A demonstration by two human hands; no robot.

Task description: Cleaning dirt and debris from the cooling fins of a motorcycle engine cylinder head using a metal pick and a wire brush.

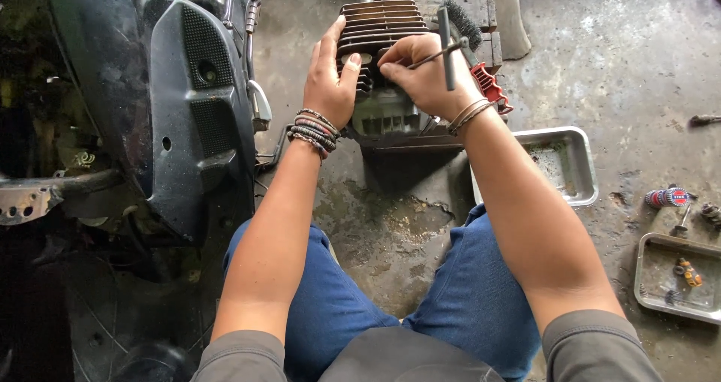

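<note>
My hands grip a finned engine cylinder [383,59].
Left hand [328,78] clasps its fins; right hand [428,74] clamps a T-handle tool [447,48]. Grimy metal tray [574,168] beside it, contents unclear.

Finned cylinder [379,44]: dark grey, ribbed. Red plastic part [492,87] behind it. Jeans [481,277] blue, sleeves [601,348] grey. Beaded bracelets [312,130] red, black and white. Trays [571,160] silver. Floor [631,51] stained grey concrete. Scooter panel [188,89] black, dotted texture.

Finned grey engine cylinder [379,33], seemingly upright.
</note>
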